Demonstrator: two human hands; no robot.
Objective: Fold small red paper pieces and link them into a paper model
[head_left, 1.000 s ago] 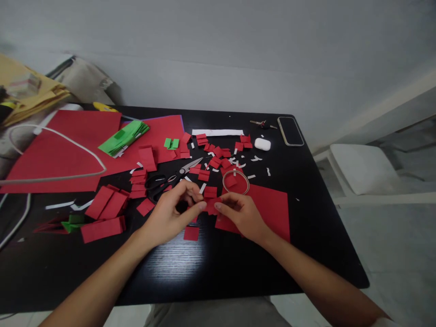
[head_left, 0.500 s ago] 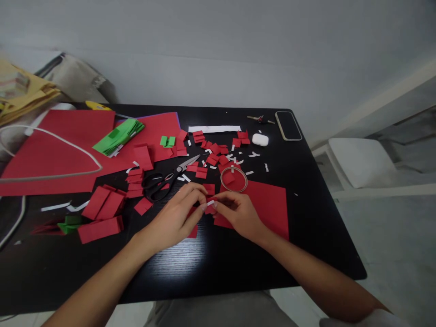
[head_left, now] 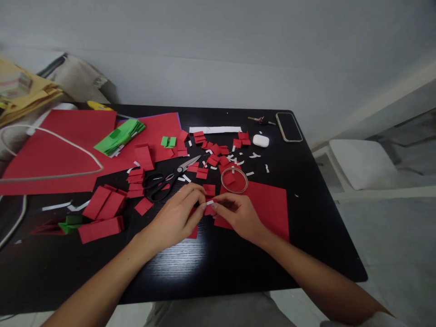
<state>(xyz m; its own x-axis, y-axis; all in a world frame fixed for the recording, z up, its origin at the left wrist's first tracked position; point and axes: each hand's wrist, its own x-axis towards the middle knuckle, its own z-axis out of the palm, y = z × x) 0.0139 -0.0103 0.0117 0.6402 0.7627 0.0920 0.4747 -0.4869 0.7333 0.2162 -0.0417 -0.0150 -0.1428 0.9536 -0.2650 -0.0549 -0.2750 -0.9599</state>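
Between my two hands is a small red paper piece [head_left: 210, 210] with a white strip [head_left: 210, 203] along its top. My left hand [head_left: 182, 212] pinches its left side with thumb and fingertips. On the other side my right hand [head_left: 240, 213] has thumb and fingers closed on the right edge. Just beyond the fingertips lies another red folded piece [head_left: 209, 190]. A red square sheet [head_left: 267, 206] lies partly under my right hand, and a roll of tape [head_left: 246, 180] rests at its upper edge. Black-handled scissors [head_left: 170, 177] lie beyond my left hand.
Several folded red pieces [head_left: 214, 160] and white paper scraps are scattered in the middle. Green folded papers [head_left: 120, 137] lie on large red sheets [head_left: 68, 150] at left, crossed by a white cable [head_left: 78, 147]. A white case [head_left: 260, 141], keys [head_left: 261, 120] and a phone [head_left: 289, 127] sit at the back right.
Both hands stay almost in place around the red paper piece. The white strip on it appears slightly more level. The whole view has shifted very slightly.
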